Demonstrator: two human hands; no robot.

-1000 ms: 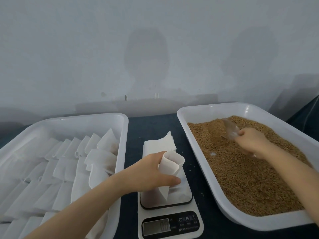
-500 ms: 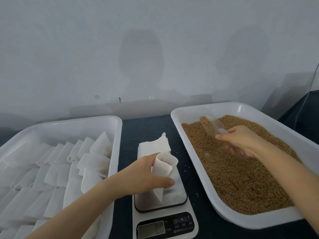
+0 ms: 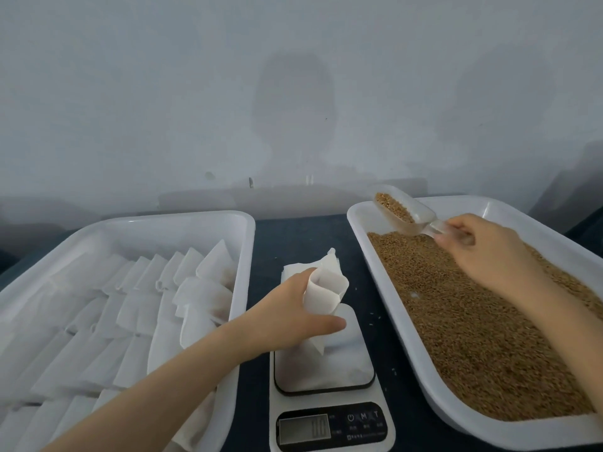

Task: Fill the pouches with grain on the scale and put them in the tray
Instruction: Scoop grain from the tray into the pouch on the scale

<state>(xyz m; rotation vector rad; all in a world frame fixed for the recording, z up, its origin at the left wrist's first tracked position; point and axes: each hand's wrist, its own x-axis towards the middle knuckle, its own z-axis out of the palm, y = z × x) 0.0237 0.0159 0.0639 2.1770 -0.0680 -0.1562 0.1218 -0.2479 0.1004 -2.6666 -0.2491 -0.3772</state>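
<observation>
Pouch (image 3: pixel 326 293), thin white paper, mouth open, over the scale (image 3: pixel 329 415) plate at the middle of the bench (image 3: pixel 293 236); left hand (image 3: pixel 287 318) fingers wrapped round it. Right hand (image 3: pixel 489 252) fingers grip a clear plastic scoop (image 3: pixel 421 216), loaded with brown grain (image 3: pixel 393 208), above the grain tray (image 3: pixel 489 202) far-left corner. Left tray (image 3: pixel 182 216): rows of flat white pouches (image 3: pixel 137 308).

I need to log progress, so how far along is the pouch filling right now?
Done: rows of pouches already lie in the left tray. In hand: the left hand holds an open pouch over the scale, the right hand holds a scoop loaded with grain. Left: pour, weigh, tray it; spare pouches wait behind the scale.
</observation>
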